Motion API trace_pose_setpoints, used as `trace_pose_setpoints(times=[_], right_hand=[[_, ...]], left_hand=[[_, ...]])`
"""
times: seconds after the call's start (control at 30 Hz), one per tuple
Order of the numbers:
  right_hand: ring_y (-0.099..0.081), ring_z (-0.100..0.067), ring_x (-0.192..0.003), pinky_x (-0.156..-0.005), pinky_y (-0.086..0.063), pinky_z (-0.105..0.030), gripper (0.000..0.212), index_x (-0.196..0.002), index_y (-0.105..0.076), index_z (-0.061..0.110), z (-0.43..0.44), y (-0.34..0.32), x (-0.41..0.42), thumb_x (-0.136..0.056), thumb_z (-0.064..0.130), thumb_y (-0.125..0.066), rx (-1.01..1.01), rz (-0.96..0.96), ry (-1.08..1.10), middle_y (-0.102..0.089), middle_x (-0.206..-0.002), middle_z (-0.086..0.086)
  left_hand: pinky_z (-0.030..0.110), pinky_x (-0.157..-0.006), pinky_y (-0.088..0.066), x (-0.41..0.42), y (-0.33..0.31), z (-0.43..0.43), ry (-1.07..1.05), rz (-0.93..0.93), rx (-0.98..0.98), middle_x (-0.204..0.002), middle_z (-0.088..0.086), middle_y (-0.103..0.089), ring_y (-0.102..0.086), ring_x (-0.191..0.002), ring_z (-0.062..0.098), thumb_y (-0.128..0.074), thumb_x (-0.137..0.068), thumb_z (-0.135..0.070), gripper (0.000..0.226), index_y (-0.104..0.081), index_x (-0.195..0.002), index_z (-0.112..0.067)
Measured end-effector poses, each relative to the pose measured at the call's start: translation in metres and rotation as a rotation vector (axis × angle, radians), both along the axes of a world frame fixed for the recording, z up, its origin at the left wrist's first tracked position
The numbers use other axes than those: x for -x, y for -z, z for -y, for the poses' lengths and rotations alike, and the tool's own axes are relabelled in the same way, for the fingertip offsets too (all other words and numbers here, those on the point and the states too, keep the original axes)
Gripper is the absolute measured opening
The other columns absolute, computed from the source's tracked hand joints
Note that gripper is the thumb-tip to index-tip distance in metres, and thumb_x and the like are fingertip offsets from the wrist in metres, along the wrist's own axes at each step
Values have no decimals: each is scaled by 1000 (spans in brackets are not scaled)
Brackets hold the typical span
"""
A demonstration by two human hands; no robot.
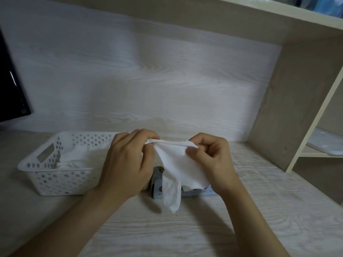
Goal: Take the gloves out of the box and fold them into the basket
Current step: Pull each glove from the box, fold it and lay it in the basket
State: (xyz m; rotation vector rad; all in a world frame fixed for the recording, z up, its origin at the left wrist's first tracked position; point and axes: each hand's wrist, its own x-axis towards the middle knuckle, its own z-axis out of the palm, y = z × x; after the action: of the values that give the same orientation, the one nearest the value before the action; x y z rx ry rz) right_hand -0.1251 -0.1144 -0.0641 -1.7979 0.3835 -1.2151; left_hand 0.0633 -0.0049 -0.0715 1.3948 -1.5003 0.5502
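Left hand (126,164), right hand (213,162) pinch glove (178,164), box (157,189) unreadable

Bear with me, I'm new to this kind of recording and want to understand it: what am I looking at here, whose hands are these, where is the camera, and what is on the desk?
There is no machine here. The single picture comes from a wide-angle camera worn on a person's head, looking down at their own bare hands. The left hand and right hand each pinch the top edge of a thin white glove, which hangs between them over a small pale blue box on the wooden desk. Left of the box stands a white perforated basket with more folded gloves already inside.
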Motion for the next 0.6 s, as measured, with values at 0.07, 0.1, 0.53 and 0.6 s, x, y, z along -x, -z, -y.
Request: trace_pose_setpoints(times=[0.07,0.1,0.53,0.6], right_hand=[[-45,-36,-65,-60,-41,-39,7,-82,-69,4,-1,-3,2,-84,9,-73,-144,58,-106,-43,-64,-31],[-47,-35,-64,-61,-43,-37,6,-84,-69,5,-2,-5,3,-84,8,-74,-190,62,-151,-45,-65,-28],[-54,-24,-70,-69,-52,-40,23,-101,-82,16,-3,-5,0,-83,3,-88,-81,-227,-94,-50,-73,-12],[-62,-30,-75,-75,-58,-48,20,-100,-82,13,-5,-6,-1,-82,10,-91,-65,-264,-122,-57,-79,-20]], left_hand=[[9,-92,-34,-2,-2,-2,17,-24,5,-101,-9,-70,-56,-91,4,-51,-95,-5,25,-69,-106,-16],[8,-90,-35,-2,-3,-2,29,-33,12,-102,-8,-69,-57,-92,5,-50,-94,-3,25,-69,-106,-15],[17,-63,-34,-7,-12,-7,209,-180,48,-78,-14,-52,-50,-70,12,-42,-73,4,29,-59,-91,-11],[23,-58,-35,-11,-12,-8,183,-144,54,-74,-19,-51,-49,-65,14,-45,-74,-3,23,-63,-85,-11]])
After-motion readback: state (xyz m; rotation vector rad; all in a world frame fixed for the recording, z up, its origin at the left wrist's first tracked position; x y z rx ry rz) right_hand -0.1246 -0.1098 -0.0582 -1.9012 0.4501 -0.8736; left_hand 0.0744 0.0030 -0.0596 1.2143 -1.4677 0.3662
